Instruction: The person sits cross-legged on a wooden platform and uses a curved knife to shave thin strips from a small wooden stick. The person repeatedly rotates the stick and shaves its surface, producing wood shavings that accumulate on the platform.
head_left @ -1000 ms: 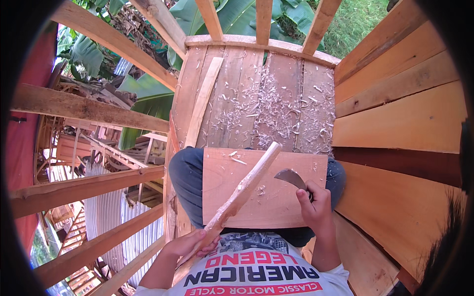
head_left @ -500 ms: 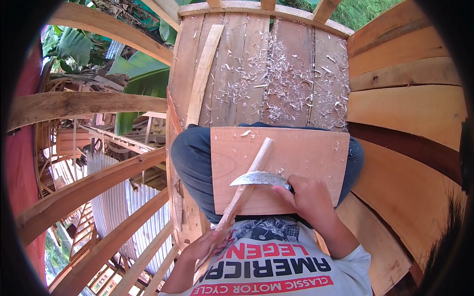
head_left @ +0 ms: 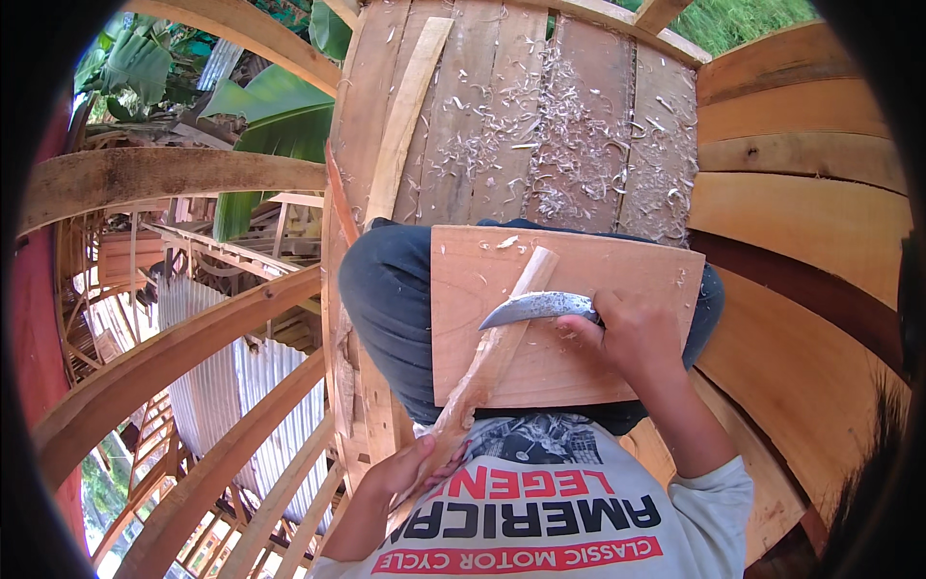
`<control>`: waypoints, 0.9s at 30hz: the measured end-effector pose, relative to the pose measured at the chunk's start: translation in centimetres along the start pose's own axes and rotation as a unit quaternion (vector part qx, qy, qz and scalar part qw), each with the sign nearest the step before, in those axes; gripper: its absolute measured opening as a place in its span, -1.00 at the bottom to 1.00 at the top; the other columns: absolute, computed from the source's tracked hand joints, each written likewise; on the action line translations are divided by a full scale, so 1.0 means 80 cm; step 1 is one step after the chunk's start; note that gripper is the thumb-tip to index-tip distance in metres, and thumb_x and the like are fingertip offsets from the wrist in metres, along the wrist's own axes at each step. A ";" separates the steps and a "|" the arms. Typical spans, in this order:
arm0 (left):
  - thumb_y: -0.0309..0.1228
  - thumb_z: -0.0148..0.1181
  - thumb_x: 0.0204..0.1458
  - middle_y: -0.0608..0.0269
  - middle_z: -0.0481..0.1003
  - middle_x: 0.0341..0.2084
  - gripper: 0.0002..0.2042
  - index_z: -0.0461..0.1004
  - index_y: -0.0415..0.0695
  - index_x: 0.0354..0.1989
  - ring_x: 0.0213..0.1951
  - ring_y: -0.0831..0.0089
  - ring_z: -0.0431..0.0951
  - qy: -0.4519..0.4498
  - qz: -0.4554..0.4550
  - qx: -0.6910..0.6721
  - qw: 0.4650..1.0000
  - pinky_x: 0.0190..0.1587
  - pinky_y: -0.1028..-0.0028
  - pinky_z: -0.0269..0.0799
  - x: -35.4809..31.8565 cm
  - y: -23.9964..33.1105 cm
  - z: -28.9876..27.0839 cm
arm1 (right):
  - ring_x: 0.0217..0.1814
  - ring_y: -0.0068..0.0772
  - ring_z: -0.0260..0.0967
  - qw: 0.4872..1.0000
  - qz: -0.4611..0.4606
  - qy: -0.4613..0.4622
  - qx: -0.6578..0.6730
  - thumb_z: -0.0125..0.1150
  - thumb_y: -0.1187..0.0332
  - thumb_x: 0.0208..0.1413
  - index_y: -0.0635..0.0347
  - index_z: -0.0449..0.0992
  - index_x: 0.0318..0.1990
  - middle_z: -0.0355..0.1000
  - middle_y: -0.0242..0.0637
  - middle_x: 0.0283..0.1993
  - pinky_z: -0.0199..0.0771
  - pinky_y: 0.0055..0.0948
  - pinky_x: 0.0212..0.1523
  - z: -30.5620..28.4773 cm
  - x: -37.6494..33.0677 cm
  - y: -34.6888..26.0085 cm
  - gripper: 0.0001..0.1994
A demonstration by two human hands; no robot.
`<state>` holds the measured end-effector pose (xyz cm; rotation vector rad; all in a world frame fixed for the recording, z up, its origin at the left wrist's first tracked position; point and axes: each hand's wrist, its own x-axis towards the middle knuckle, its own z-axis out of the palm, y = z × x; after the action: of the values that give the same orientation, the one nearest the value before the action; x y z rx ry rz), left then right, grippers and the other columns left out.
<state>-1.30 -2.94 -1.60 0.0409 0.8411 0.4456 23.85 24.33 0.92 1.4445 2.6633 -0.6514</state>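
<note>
While the left hand [head_left: 410, 473] grips the wooden stick's [head_left: 492, 352] lower end, the right hand [head_left: 627, 333] clenches a curved knife [head_left: 531, 307], blade laid across the stick on the lap board [head_left: 598, 275].

Bright daylight, sharp, fisheye-bent edges

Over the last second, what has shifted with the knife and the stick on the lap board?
The right hand brought the curved grey metal knife from beside the long pale wooden stick onto it; the blade now lies across the stick. The left hand still grips the stick's lower end, and the flat rectangular wooden board stayed on the lap.
</note>
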 end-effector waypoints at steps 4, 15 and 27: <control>0.20 -0.32 0.20 0.45 0.26 -0.47 -0.39 0.35 -0.14 -0.04 -0.47 0.63 0.18 0.091 -0.018 0.032 0.995 -0.42 0.63 0.15 -0.004 -0.005 0.014 | -0.54 0.04 0.42 0.980 0.180 0.086 -0.005 0.08 -0.10 0.13 0.26 0.51 -0.50 0.42 0.01 -0.58 0.38 -0.13 -0.55 -0.014 0.028 0.046 -0.48; 0.06 -0.34 0.27 0.29 0.45 -0.15 -0.41 0.29 -0.21 0.17 -0.18 0.51 0.41 0.097 -0.097 -0.030 0.990 -0.11 0.56 0.31 -0.006 -0.004 -0.012 | -0.64 -0.20 0.42 0.998 0.030 -0.039 0.046 0.18 -0.13 0.03 0.16 0.46 -0.61 0.39 -0.19 -0.67 0.37 -0.31 -0.62 -0.004 -0.040 -0.016 -0.51; 0.01 -0.33 0.29 0.22 0.44 -0.10 -0.45 0.31 -0.24 0.11 -0.11 0.46 0.40 0.016 -0.071 -0.045 0.996 0.02 0.49 0.29 -0.004 -0.015 -0.032 | -0.60 -0.05 0.41 0.974 0.187 0.126 -0.013 0.16 -0.09 0.06 0.22 0.47 -0.59 0.38 -0.09 -0.66 0.39 -0.24 -0.54 -0.027 -0.003 0.075 -0.51</control>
<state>-2.94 -4.54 -3.35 -0.1096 0.8483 0.3515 29.18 27.85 0.85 2.0703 2.4384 -0.4231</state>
